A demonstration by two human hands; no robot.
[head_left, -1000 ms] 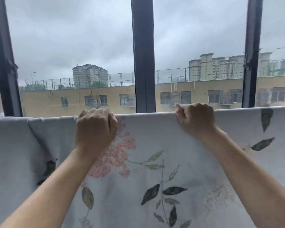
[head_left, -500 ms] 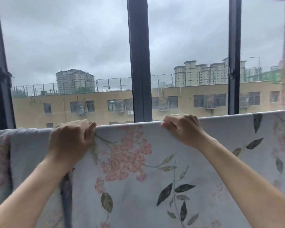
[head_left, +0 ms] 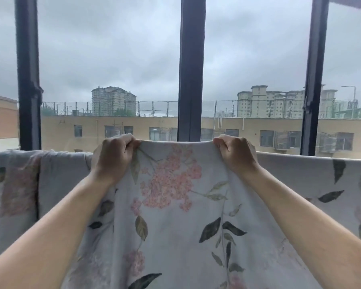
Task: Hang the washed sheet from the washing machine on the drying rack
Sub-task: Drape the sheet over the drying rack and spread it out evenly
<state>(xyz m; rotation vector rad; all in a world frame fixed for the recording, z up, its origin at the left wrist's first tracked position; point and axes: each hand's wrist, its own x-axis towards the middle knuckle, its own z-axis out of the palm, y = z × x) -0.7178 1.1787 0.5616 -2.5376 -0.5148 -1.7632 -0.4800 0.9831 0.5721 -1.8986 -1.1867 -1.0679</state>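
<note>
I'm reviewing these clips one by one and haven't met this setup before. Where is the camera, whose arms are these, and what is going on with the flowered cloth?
There is no machine here: a person works with two bare hands. All the pictures come from one wide-angle camera worn on the person's head, looking forward and down, so the forearms enter from the bottom corners.

The cloth is the washed sheet, pale with pink flowers and dark leaves. It hangs across the whole view. Whatever it hangs over is hidden under the fabric. The left hand and the right hand each grip its top fold with curled fingers, and the stretch between them sits a little higher than the rest.

Behind it are a dark window frame and a long yellow building under a grey sky.
</note>
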